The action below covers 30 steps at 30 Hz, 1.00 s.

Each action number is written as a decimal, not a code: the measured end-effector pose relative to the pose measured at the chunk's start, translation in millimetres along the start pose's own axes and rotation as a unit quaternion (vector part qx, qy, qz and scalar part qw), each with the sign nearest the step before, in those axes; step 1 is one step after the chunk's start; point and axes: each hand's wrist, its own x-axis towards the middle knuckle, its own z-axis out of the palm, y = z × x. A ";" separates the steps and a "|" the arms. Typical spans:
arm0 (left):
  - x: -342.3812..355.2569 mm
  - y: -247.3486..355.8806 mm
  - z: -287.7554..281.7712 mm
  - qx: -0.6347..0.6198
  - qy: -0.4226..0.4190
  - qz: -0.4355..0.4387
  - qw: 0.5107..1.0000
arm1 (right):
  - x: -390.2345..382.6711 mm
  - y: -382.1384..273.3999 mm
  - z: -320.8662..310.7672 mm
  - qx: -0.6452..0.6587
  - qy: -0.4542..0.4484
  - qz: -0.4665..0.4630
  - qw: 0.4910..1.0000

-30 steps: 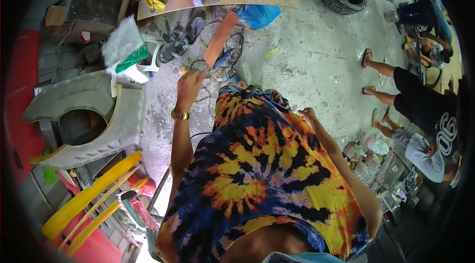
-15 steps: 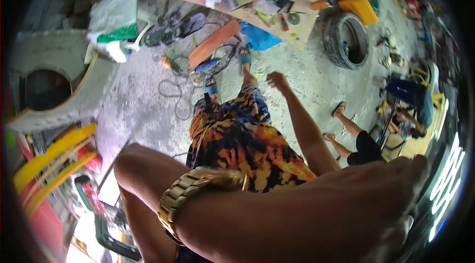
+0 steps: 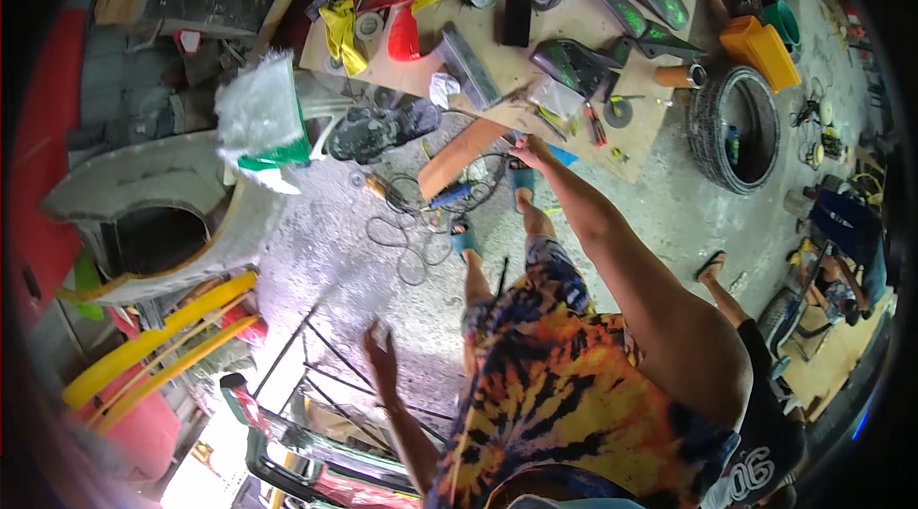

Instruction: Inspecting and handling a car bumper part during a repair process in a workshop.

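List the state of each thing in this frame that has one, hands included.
Left hand: fingers spread, holding nothing visible
Right hand: fingers curled, contents unclear
Brown board: slanted, one end near the right hand
Cord: loosely looped
Yellow cloth: crumpled on the table
Tyre: no wheel fitted
Sandals: worn

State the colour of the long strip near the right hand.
The strip is orange-brown, clearest in head view.

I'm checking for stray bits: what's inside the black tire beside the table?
Inside the tire, a small bottle-like item with some blue shows, too small to identify. The tire's rubber hides the hollow around its inside, so anything there can't be seen.
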 end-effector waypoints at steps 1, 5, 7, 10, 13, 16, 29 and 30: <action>-23.3 -38.1 17.6 0.149 -0.049 0.008 0.988 | 23.8 -9.5 -9.6 -0.068 0.055 -0.045 0.995; -103.9 -101.4 76.5 0.092 -0.250 -0.097 0.959 | 92.2 -49.8 -25.8 -0.038 0.057 -0.015 0.998; -127.9 -114.5 89.2 -0.176 -0.255 -0.312 0.898 | 126.1 -56.2 -30.4 -0.051 0.063 0.003 0.997; -124.4 -80.4 107.4 -0.171 -0.242 -0.452 0.842 | 159.0 -62.3 -15.4 -0.063 0.087 0.009 0.994; -101.8 -50.6 117.4 -0.166 -0.237 -0.448 0.846 | 183.6 -70.2 -6.9 -0.047 0.100 0.003 0.994; -64.1 1.4 122.2 -0.209 -0.212 -0.401 0.866 | 198.9 -79.8 0.2 -0.046 0.067 0.023 0.996; -36.5 24.6 163.4 -0.131 -0.150 -0.228 0.953 | 175.8 -72.9 -66.3 -0.020 0.116 -0.064 0.991; -36.3 30.1 167.2 -0.121 -0.137 -0.193 0.964 | 159.2 -71.5 -69.5 -0.029 0.112 -0.068 0.991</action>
